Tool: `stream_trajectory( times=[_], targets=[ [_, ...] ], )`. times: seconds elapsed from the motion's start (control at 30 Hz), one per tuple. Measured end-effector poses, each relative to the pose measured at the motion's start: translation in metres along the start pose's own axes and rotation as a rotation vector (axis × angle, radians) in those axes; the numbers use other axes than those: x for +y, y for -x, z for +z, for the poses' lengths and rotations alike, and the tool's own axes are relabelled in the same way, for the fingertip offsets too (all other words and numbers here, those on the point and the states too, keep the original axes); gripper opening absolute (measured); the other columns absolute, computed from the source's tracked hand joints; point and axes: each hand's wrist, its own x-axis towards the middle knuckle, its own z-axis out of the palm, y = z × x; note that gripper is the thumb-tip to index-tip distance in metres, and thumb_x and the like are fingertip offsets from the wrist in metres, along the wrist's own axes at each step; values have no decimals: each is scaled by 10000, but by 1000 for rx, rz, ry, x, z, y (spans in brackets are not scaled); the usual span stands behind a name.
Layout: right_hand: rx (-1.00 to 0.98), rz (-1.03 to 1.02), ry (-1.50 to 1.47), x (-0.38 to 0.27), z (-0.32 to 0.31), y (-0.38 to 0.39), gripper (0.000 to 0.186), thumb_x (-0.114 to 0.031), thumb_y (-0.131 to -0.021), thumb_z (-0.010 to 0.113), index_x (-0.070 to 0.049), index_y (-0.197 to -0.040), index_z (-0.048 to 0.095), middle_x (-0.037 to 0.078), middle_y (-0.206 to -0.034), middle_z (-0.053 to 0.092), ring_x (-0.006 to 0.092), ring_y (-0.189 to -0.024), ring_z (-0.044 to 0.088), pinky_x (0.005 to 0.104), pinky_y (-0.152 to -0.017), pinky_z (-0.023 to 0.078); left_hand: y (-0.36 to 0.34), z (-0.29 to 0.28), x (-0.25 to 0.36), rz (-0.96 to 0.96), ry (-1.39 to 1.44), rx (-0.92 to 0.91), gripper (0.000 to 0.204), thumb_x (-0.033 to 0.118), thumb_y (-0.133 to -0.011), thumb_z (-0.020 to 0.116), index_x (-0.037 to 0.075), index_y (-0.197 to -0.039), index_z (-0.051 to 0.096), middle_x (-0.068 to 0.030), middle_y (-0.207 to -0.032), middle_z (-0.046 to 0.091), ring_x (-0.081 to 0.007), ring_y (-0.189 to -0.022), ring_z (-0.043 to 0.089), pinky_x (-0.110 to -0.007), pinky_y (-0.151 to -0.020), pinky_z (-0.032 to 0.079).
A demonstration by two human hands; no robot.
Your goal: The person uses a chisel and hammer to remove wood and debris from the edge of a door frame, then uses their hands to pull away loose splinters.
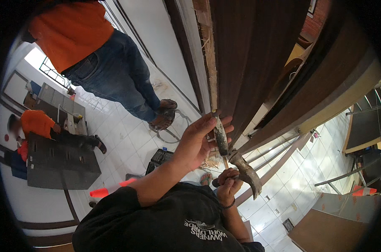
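My left hand (199, 136) pinches a wood chisel with a worn, dirty handle (220, 137) between thumb and fingers. The chisel points away from me, its far end meeting the rough, splintered edge (209, 54) of a dark brown wooden frame (245, 46). Close below, my right hand (229, 185) is closed round the handle of a claw hammer (246, 171). The worn metal hammer head sits near the butt of the chisel handle; from this angle I cannot tell whether they touch.
A person in an orange shirt and jeans (119, 71) stands at the left. Another person in orange (37, 126) is by a dark cabinet (58, 164). An open black tool case (159, 158), a grey hose (180, 143) and orange cones (99, 192) are on the tiled floor (129, 136).
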Motion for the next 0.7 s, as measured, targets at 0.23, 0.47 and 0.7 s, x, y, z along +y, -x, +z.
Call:
stream_trajectory(
  times=[0.23,0.47,0.7],
  targets=[
    [62,-71,7,-7,15,-8,352,-387,-888,469,-47,-850,388,55,-640,415,89,-456,340,224,-387,276,-15,9,17,-6,-106,-114,408,278,-876,527,52,-1202,432,-166,-1207,493,-282,-1115,496,-426,-863,472],
    [80,-134,32,-10,18,-15,396,-443,-880,456,-57,-831,385,34,-579,379,91,-452,343,224,-387,274,-18,10,30,-34,-230,-220,440,290,-884,512,53,-1241,410,-132,-1100,558,-254,-981,586,-402,-717,543],
    [82,-241,135,0,28,-15,435,-465,-885,426,-37,-818,388,34,-576,385,95,-452,346,228,-392,270,-22,8,37,-14,-222,-177,449,284,-850,574,18,-1191,453,-144,-992,597,-241,-862,634,-334,-631,570]
  ],
)
